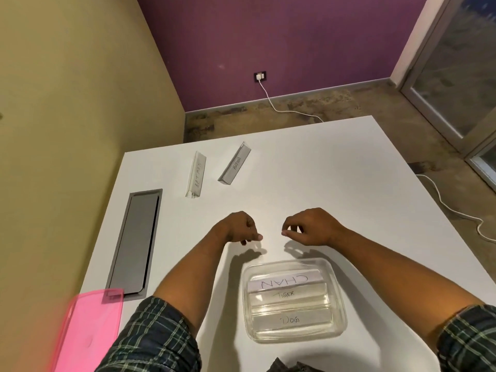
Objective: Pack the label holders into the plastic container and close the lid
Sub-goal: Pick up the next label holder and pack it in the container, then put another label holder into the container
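A clear plastic container (338,302) stands on the white table near me. Inside lie three clear label holders, marked CHAN (284,282), TIGER (287,295) and DOG (291,320). Two more holders lie farther back: one marked BATMAN (196,174) and one marked ALPHA (235,163). The pink lid (86,331) lies at the table's near left edge. My left hand (239,228) and my right hand (311,226) hover just beyond the container, fingers loosely curled, holding nothing.
A grey cable-port cover (135,242) is set into the table at the left. A yellow wall runs along the left side. A white cable (451,208) trails over the floor at the right, past the table's edge.
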